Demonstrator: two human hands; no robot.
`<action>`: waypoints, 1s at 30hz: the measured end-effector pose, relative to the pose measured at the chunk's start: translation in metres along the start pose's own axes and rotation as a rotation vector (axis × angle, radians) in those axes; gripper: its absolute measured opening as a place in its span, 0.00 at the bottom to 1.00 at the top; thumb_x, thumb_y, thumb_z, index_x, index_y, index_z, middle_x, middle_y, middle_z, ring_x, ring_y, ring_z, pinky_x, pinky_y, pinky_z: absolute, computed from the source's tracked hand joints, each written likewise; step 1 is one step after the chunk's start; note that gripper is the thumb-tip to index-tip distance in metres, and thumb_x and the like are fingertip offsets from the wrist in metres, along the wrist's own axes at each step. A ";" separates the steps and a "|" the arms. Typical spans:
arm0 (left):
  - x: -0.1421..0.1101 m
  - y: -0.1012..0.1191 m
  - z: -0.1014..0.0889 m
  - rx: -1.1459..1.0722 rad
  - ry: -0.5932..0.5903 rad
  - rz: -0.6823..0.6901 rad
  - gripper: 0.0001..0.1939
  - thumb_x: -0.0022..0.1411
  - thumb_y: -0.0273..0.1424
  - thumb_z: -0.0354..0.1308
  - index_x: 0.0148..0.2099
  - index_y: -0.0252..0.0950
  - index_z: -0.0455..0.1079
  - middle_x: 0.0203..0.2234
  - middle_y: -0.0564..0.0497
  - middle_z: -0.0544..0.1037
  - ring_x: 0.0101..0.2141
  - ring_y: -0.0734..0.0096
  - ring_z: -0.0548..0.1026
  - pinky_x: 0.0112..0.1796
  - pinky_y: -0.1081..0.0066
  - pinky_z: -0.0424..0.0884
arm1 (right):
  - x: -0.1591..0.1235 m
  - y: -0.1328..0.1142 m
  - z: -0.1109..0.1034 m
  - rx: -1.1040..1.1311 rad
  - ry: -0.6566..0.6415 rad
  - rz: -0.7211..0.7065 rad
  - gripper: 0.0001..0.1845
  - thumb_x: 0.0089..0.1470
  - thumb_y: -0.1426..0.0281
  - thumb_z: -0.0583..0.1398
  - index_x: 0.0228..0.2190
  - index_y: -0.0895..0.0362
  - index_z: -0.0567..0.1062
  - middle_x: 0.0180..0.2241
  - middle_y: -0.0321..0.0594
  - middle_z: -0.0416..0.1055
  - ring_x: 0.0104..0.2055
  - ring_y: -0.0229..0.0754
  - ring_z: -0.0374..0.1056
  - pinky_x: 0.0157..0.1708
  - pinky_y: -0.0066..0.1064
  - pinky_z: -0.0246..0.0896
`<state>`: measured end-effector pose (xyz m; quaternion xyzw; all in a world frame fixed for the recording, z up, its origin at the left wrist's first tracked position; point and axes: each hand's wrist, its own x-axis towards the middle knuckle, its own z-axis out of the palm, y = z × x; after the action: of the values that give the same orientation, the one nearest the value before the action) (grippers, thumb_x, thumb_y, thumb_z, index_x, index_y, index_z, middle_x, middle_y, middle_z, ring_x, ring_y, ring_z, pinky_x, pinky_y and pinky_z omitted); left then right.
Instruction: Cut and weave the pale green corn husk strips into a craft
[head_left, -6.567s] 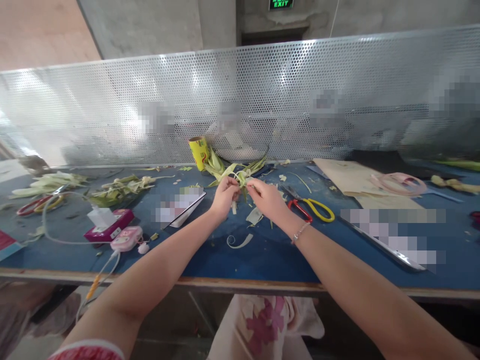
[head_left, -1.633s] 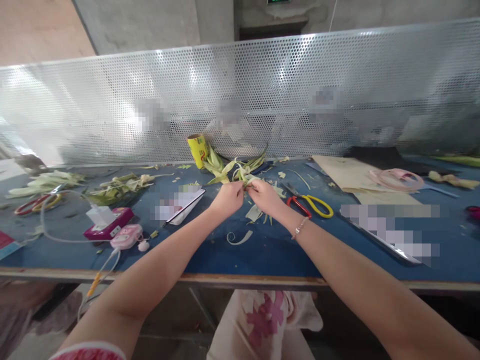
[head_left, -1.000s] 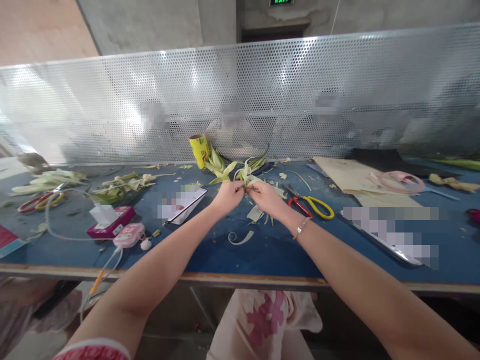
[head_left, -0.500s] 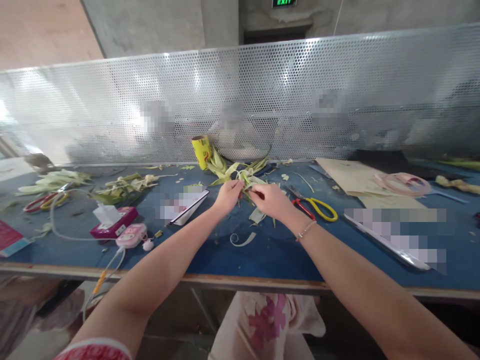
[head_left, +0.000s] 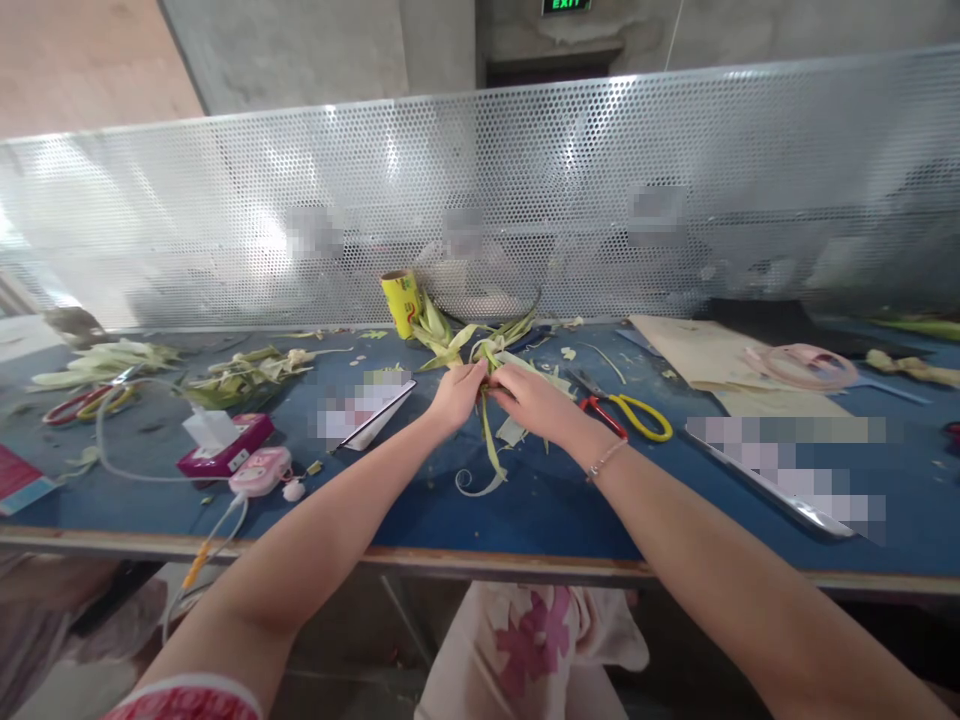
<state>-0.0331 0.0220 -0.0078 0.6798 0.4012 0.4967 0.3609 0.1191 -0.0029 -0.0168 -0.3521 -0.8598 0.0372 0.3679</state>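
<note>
My left hand (head_left: 455,391) and my right hand (head_left: 535,399) meet over the blue table (head_left: 570,500), both pinched on a bundle of green leaf strips (head_left: 491,356). One long strip (head_left: 489,445) hangs from between my hands toward me. More leaves fan out behind the hands, by a yellow roll (head_left: 399,300). A curled leaf scrap (head_left: 474,484) lies on the table just below the hanging strip.
Red-and-yellow scissors (head_left: 626,413) lie right of my right hand. A phone (head_left: 367,405), a pink tissue box (head_left: 221,440) and a pink device with cable (head_left: 259,471) sit left. Leaf piles (head_left: 240,375), cardboard (head_left: 712,365) and a perforated metal screen (head_left: 675,180) lie further off.
My hands stayed together on the leaf bundle, shifting slightly. A long green strip now hangs down from between them toward me, which was not seen half a second ago.
</note>
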 end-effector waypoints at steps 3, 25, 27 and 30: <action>-0.001 0.004 0.000 0.035 -0.053 -0.085 0.21 0.60 0.37 0.54 0.17 0.35 0.58 0.11 0.56 0.57 0.16 0.80 0.55 0.20 0.73 0.49 | 0.002 -0.005 -0.001 0.012 -0.025 0.049 0.05 0.61 0.73 0.51 0.34 0.56 0.67 0.39 0.46 0.71 0.43 0.45 0.67 0.44 0.38 0.60; -0.009 0.028 0.006 -0.432 -0.027 -0.342 0.11 0.61 0.28 0.51 0.26 0.36 0.55 0.12 0.62 0.52 0.11 0.87 0.47 0.15 0.80 0.40 | 0.000 0.011 0.010 0.172 0.127 0.066 0.15 0.60 0.61 0.51 0.34 0.55 0.73 0.24 0.36 0.69 0.28 0.38 0.63 0.29 0.28 0.56; -0.009 0.027 0.007 -0.431 -0.001 -0.337 0.11 0.61 0.28 0.52 0.27 0.36 0.54 0.12 0.62 0.51 0.11 0.87 0.46 0.16 0.79 0.40 | -0.001 0.009 0.008 0.151 0.111 0.082 0.13 0.60 0.62 0.51 0.34 0.54 0.73 0.24 0.35 0.68 0.26 0.38 0.62 0.29 0.28 0.55; -0.007 0.024 0.005 -0.423 -0.010 -0.296 0.13 0.62 0.32 0.53 0.27 0.37 0.54 0.12 0.63 0.49 0.11 0.86 0.46 0.16 0.79 0.41 | -0.003 0.003 0.004 0.119 0.070 0.131 0.11 0.60 0.63 0.52 0.36 0.53 0.71 0.22 0.33 0.66 0.24 0.37 0.61 0.27 0.29 0.54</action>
<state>-0.0251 0.0053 0.0095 0.5254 0.3819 0.5078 0.5658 0.1195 -0.0014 -0.0222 -0.3860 -0.8178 0.0997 0.4150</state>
